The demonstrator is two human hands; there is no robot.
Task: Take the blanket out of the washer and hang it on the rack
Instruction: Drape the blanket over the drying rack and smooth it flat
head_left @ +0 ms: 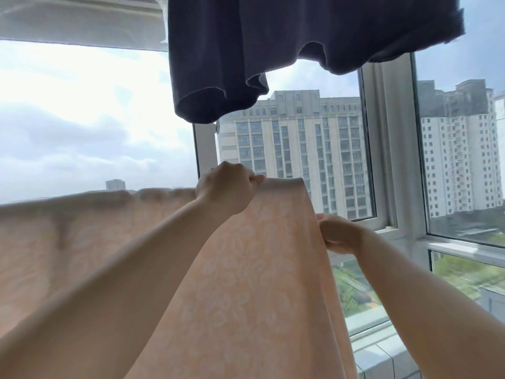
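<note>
Balcony window [393,149] bkgd | peach blanket [246,269] draped over unseen rail | left hand [226,187] pinches top edge, right hand [338,233] grips side hem | risk: uneven tug, blanket slides off.

Both arms reach up and forward — left hand [226,187] fisted and higher, right hand [338,234] pinching lower.

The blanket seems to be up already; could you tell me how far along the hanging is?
Mostly done: the peach blanket is out of the washer and draped along a line, below a dark garment. In hand: the left hand pinches its top edge, the right hand its side edge. Left: straightening and letting go.
</note>
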